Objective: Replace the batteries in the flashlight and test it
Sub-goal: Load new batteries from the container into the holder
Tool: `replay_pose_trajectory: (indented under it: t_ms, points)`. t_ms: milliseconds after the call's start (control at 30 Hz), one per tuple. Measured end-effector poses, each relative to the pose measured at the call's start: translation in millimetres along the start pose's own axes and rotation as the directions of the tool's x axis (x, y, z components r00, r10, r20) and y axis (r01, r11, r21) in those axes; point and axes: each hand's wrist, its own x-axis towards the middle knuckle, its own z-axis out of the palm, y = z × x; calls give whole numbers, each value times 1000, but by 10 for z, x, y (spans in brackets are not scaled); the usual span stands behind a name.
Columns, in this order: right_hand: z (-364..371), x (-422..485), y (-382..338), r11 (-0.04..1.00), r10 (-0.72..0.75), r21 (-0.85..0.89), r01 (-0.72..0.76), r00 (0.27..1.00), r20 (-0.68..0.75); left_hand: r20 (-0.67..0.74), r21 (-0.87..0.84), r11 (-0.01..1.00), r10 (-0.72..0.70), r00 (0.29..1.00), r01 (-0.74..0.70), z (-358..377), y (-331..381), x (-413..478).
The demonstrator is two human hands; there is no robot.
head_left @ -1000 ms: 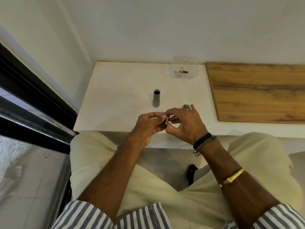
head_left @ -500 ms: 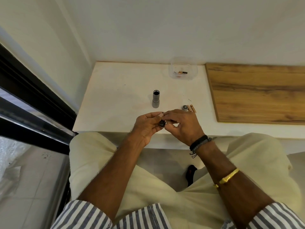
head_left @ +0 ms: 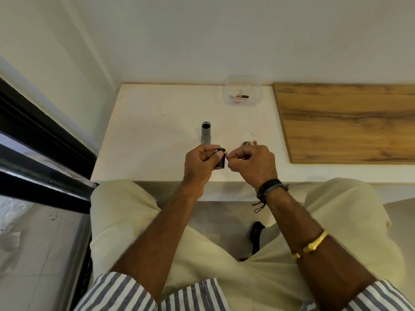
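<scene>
My left hand (head_left: 198,163) grips a black cylindrical battery holder (head_left: 221,158) over the near edge of the white table (head_left: 157,131). My right hand (head_left: 252,161) pinches a small battery (head_left: 226,155), its tip showing right beside the holder. The grey flashlight body (head_left: 206,133) stands upright with its open end up, just beyond my left hand. The flashlight's end cap (head_left: 246,143) and loose batteries (head_left: 254,142) lie behind my right hand, partly hidden by it.
A clear plastic container (head_left: 243,90) with a battery in it sits at the table's back by the wall. A wooden board (head_left: 345,122) covers the right part of the surface. A dark window frame (head_left: 40,140) runs along the left.
My hands have drawn slightly apart. The black holder, earlier mostly covered by my fingers, now shows clearly in my left hand, and the battery is pinched in my right fingers beside it.
</scene>
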Motion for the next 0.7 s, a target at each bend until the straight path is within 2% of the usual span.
replay_pose_trajectory:
  t_ms: [167, 233, 333, 433, 700]
  points:
    - [-182, 174, 167, 950, 182, 270, -157, 981, -68, 44, -211, 964, -154, 987, 160, 15, -25, 33]
    - [-308, 316, 289, 939, 240, 288, -190, 959, -149, 110, -326, 911, -229, 967, 253, 17, -36, 52]
    - [-436, 517, 452, 958, 267, 180, -222, 921, -283, 196, -444, 824, -293, 936, 351, 15, -51, 79]
    - [-424, 647, 572, 965, 260, 72, -250, 902, -344, 225, -499, 770, -328, 918, 397, 26, -77, 99]
    - [-249, 778, 710, 960, 141, -183, -212, 931, -338, 233, -512, 753, -341, 911, 413, 56, -115, 131]
